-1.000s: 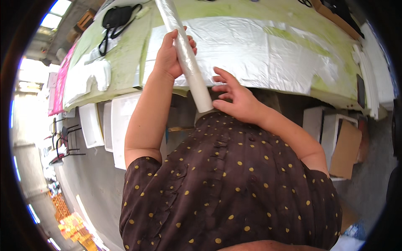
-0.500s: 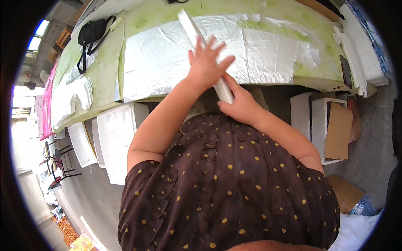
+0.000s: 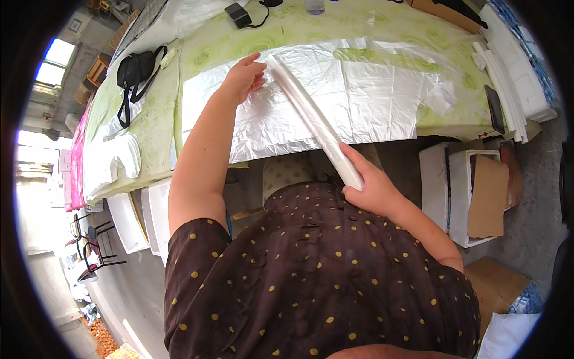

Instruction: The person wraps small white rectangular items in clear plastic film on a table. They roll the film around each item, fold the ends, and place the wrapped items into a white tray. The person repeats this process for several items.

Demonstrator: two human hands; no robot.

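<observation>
A long, slim roll of whitish plastic film (image 3: 311,113) slants across the table's front edge, its near end toward my body. My right hand (image 3: 372,186) is wrapped round that near end, thumb on top. Beside the roll's far end is my left hand (image 3: 244,79), with a gap between them. Its fingers are loosely bent and apart, the index stretched out, and nothing shows in them. Beneath the roll, a sheet of shiny translucent plastic (image 3: 376,102) lies spread over the green patterned tablecloth (image 3: 215,42).
On the table's left lie a black bag (image 3: 136,75) and folded white plastic (image 3: 113,158). A black device with a cord (image 3: 238,16) sits at the back. At the right are a dark phone-like slab (image 3: 494,109) and white rolls (image 3: 503,90). White boxes (image 3: 472,197) stand under the table.
My left hand has come off the roll and moved left. My right hand has shifted right and nearer my body with the roll's near end. The view has tilted slightly.
</observation>
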